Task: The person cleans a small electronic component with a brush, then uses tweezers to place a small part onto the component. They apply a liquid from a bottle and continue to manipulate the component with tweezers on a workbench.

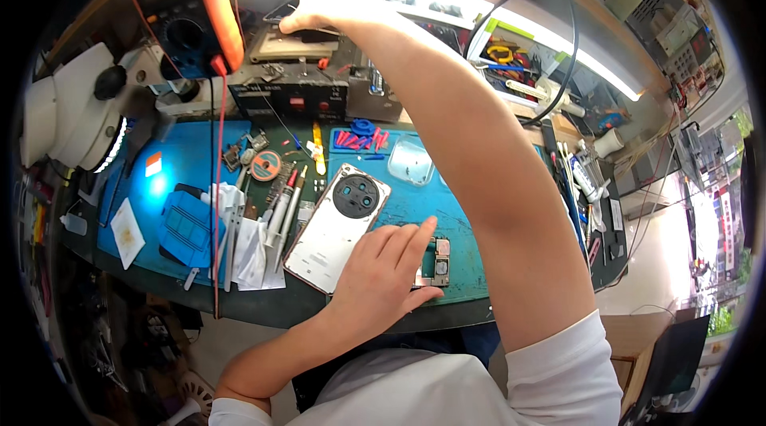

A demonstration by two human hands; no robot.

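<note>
at the near edge of the blue mat (471, 266) on the tabletop, a small circuit board (435, 262) lies just right of the left hand (383, 274), whose spread fingers rest on it, ungripped, beside the white phone (339, 226), its long axis running near-left to far-right, while the right hand (307, 21) reaches far off, fingers flat on a device (291, 47).
</note>
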